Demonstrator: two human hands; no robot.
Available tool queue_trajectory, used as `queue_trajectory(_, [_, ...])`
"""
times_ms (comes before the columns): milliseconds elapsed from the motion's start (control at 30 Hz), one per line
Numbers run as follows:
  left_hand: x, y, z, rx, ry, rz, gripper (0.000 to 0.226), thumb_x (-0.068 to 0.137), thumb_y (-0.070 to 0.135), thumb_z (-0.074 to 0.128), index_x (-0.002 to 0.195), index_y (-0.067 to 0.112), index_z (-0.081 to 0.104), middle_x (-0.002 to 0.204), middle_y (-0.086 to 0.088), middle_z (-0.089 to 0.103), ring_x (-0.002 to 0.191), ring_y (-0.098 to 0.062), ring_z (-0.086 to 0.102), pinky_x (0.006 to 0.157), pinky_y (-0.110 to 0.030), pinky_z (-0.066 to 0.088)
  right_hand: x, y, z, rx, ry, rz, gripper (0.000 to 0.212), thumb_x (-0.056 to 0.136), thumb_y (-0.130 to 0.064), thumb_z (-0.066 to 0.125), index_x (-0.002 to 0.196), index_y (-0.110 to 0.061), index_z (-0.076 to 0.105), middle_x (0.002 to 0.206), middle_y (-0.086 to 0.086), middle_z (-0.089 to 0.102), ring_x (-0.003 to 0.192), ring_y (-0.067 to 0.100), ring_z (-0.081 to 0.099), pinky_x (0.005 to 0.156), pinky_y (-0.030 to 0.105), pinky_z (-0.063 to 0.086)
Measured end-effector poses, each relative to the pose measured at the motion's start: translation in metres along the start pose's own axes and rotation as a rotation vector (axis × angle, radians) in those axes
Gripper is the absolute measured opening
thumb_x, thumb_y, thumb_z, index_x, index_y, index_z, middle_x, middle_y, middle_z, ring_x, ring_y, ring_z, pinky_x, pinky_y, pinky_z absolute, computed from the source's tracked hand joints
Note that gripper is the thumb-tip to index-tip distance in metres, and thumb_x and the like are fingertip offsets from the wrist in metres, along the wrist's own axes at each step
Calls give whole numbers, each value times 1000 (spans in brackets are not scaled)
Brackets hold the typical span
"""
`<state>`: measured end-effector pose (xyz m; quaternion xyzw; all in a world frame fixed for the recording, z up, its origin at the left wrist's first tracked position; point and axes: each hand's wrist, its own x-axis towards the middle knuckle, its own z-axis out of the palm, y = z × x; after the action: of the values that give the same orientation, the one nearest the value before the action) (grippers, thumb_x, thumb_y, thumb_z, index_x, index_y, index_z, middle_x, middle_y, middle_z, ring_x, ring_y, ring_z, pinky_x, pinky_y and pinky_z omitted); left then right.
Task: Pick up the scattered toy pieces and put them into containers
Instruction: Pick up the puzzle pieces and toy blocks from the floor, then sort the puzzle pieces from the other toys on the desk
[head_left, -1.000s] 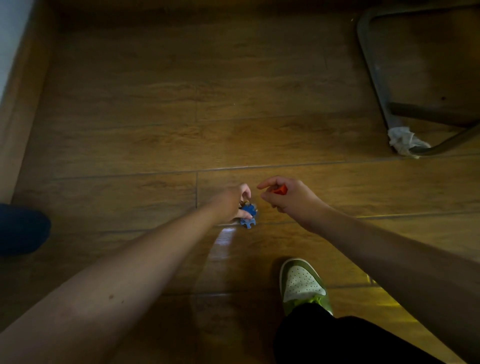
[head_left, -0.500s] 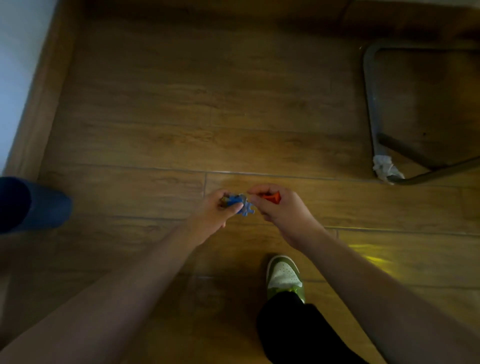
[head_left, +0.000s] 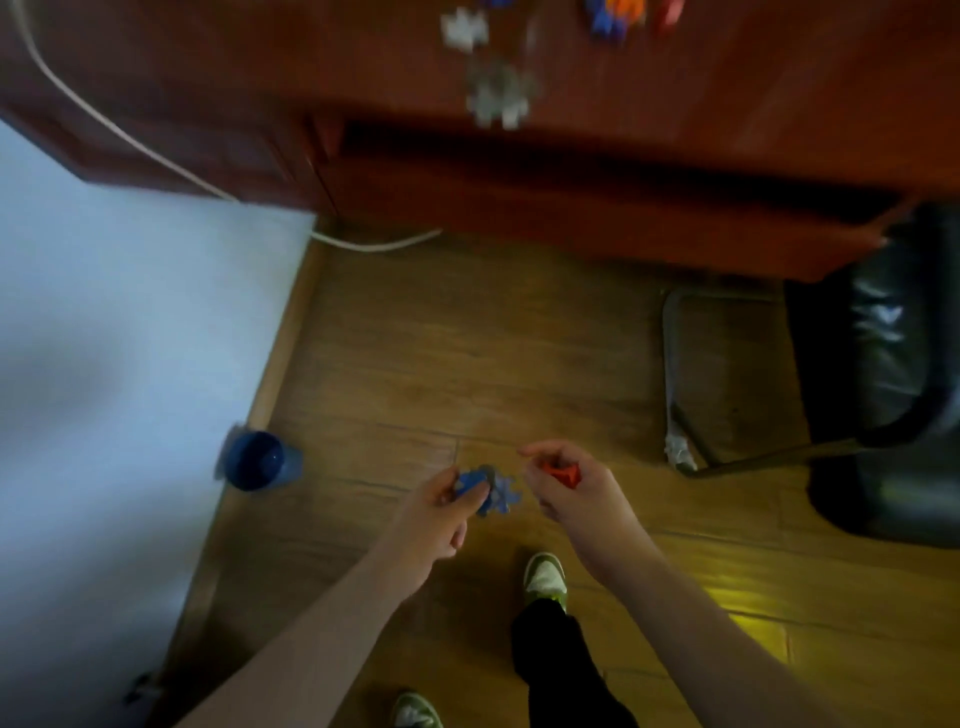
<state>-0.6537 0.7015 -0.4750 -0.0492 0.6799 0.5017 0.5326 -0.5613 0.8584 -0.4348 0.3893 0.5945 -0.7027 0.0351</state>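
My left hand (head_left: 435, 512) grips blue toy pieces (head_left: 485, 488) above the wooden floor. Close to its right, my right hand (head_left: 569, 488) is closed around a red toy piece (head_left: 561, 474). On the red-brown desk (head_left: 727, 104) at the top lie blurred white pieces (head_left: 496, 93) and, near the top edge, several orange, blue and red pieces (head_left: 618, 15). A dark blue cup (head_left: 257, 467) stands on the floor to the left, beside the white wall.
A black chair (head_left: 883, 374) with a metal base frame (head_left: 675, 374) stands at the right. A white cable (head_left: 374, 244) runs down from the desk to the floor. My green shoes (head_left: 545, 577) are below my hands.
The view has risen and tilted up, bringing the desk, the chair and the cup into sight. Both hands lifted from the floor with their pieces and stay close together.
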Motion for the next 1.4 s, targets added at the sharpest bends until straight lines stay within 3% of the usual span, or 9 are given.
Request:
queue_trajectory(67, [-38, 34, 2, -11, 2, 28, 19, 94, 25, 58, 89, 8, 52, 46, 1, 35, 36, -9, 30, 39, -20, 20, -27, -39, -9, -1, 0, 11, 12, 88, -19, 69, 95, -29, 71, 62, -11, 55, 60, 11, 50, 61, 29, 42])
queue_trajectory(233, [-99, 107, 16, -65, 16, 65, 33, 93, 27, 60, 108, -2, 56, 54, -6, 39, 42, -14, 29, 42, -27, 20, -68, -122, -40, 5, 7, 69, 9, 88, -19, 70, 95, -25, 70, 71, -1, 59, 64, 15, 53, 64, 30, 45])
queue_trajectory(367, [-129, 167, 29, -23, 100, 151, 26, 93, 29, 61, 114, 15, 65, 69, -11, 46, 46, -10, 37, 43, -22, 29, -82, -175, -57, -25, 29, 27, 14, 91, -19, 64, 100, -28, 68, 88, 3, 62, 74, 17, 56, 70, 30, 49])
queue_trajectory(567, [-159, 241, 45, 4, 163, 230, 23, 94, 31, 59, 113, 19, 64, 67, 5, 57, 47, -5, 42, 44, -19, 33, -79, -237, -64, -73, -39, -54, 16, 92, -20, 62, 104, -30, 66, 82, -4, 58, 69, 10, 54, 61, 22, 45])
queue_trajectory(700, [-148, 261, 34, 20, 173, 244, 24, 93, 34, 60, 113, 22, 65, 67, 10, 58, 47, -3, 42, 44, -18, 34, -56, -252, -55, -92, -12, -35, 15, 92, -21, 63, 101, -31, 67, 97, -1, 63, 82, 13, 59, 71, 26, 49])
queue_trajectory(867, [-108, 282, -1, 154, 245, 258, 31, 92, 37, 60, 118, 21, 61, 70, 8, 60, 50, -4, 47, 49, -22, 41, -18, -269, -44, -261, 73, -63, 11, 93, -25, 61, 100, -33, 64, 100, -7, 64, 87, 11, 62, 70, 24, 50])
queue_trajectory(967, [-76, 303, -25, 356, 221, 232, 30, 92, 41, 59, 116, 23, 56, 83, 1, 65, 58, -8, 54, 52, -22, 45, 12, -282, -41, -344, 163, -59, 9, 95, -28, 59, 102, -33, 62, 95, -5, 65, 74, 14, 62, 59, 25, 49])
queue_trajectory(1100, [-47, 337, -42, 471, 133, 242, 34, 94, 42, 56, 120, 20, 54, 83, 1, 63, 62, -8, 56, 52, -19, 44, 52, -299, -40, -385, 255, -85, 9, 94, -26, 59, 100, -32, 63, 91, -1, 64, 62, 12, 55, 45, 19, 40])
queue_trajectory(1400, [9, 403, -21, 554, 96, 286, 46, 89, 47, 61, 126, 21, 52, 104, 7, 61, 77, -9, 61, 55, -18, 42, 116, -310, -50, -636, 257, -155, 18, 91, -16, 58, 101, -29, 64, 107, -4, 58, 91, 12, 55, 74, 24, 42])
